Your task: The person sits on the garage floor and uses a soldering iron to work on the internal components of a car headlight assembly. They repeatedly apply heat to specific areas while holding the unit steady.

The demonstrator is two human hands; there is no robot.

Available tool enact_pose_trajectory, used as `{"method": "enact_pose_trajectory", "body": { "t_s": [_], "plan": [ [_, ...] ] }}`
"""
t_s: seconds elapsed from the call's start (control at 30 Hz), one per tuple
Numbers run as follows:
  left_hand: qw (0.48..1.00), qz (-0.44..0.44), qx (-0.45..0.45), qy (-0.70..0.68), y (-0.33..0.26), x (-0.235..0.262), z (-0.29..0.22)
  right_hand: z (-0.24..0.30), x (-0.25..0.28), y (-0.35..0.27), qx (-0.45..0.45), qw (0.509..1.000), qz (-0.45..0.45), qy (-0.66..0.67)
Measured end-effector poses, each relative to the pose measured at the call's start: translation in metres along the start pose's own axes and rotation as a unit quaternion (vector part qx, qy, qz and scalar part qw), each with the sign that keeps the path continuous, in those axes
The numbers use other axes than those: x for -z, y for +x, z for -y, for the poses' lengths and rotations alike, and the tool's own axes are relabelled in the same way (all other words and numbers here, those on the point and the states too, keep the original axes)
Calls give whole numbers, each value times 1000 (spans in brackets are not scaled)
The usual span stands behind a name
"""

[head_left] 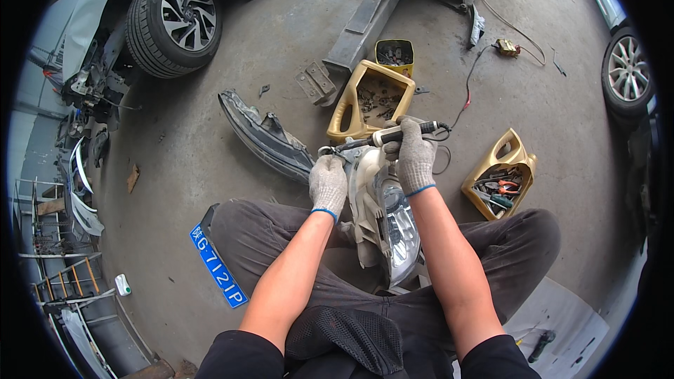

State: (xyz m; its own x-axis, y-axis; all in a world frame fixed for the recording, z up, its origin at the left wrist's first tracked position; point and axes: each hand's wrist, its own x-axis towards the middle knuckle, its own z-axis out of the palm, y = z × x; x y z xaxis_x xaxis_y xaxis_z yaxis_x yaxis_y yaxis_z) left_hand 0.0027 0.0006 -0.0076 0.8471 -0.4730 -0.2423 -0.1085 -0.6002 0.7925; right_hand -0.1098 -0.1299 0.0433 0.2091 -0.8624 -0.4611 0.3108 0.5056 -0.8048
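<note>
A car headlight (395,228) with a clear lens and whitish housing stands between my legs, its far end pointing away from me. My left hand (328,184), in a knitted glove with a blue cuff, has its fingers closed at the headlight's far end, on what looks like a mounting tab. Gloved the same way, my right hand (415,158) grips a corded white-and-black soldering iron (386,137). Its dark shaft points left, and the tip is close to my left fingertips. Whether the tip touches the tab is too small to tell.
A dark curved trim piece (270,137) lies left of the headlight. Cut-open gold jugs, one with hardware (406,91) and one with tools (472,193), stand beyond and right. The cord runs to a yellow socket (507,47). A blue licence plate (217,267) is by my left leg.
</note>
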Motion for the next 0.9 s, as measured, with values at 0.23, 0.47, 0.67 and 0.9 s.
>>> {"method": "enact_pose_trajectory", "body": {
  "t_s": [0.23,0.47,0.67,0.9],
  "plan": [
    [1000,-9,28,-1,0,-1,1,-1,3,2,8,1000,-4,30],
    [998,27,61,11,-3,4,-10,3,4,2,-1,999,11,43],
    [997,34,59,-25,-1,5,-6,3,3,0,2,999,21,35],
    [998,32,59,-1,0,6,-11,2,2,0,1,999,20,25]
  ]
}}
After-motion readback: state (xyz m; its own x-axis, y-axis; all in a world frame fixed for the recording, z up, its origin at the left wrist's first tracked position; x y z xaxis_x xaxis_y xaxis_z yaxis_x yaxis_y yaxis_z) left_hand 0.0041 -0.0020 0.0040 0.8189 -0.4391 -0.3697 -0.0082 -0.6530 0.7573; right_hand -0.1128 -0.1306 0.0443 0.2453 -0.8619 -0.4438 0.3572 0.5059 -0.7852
